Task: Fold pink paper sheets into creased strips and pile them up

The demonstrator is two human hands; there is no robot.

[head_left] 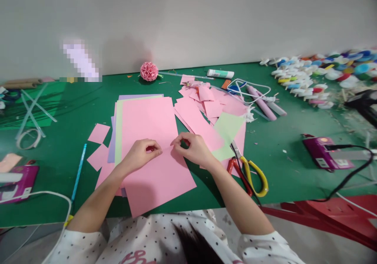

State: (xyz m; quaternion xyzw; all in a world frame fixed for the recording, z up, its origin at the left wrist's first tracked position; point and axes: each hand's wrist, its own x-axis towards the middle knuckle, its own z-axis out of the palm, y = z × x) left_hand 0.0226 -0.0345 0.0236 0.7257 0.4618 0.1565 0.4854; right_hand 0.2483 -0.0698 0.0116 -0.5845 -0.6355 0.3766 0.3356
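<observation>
A pink paper sheet [160, 185] lies askew over a stack of paper, reaching toward the table's near edge. My left hand [141, 154] pinches at its far edge, thumb and forefinger closed. Opposite it, my right hand [193, 148] makes a similar pinch at the same edge, a small gap away. Beneath is a larger stack with a pink top sheet [147, 119], and green paper [118, 132] and purple paper [111, 146] show at its left side. Scissors [247, 172] with red and yellow handles rest right of my right forearm.
Pink paper pieces [206, 103] and a light green piece [228, 128] lie to the right. Behind sit a folded pink paper ball [149, 71] and a glue stick [220, 73]. A blue pencil [79, 172] is at left; bottle caps [312, 79] crowd the far right.
</observation>
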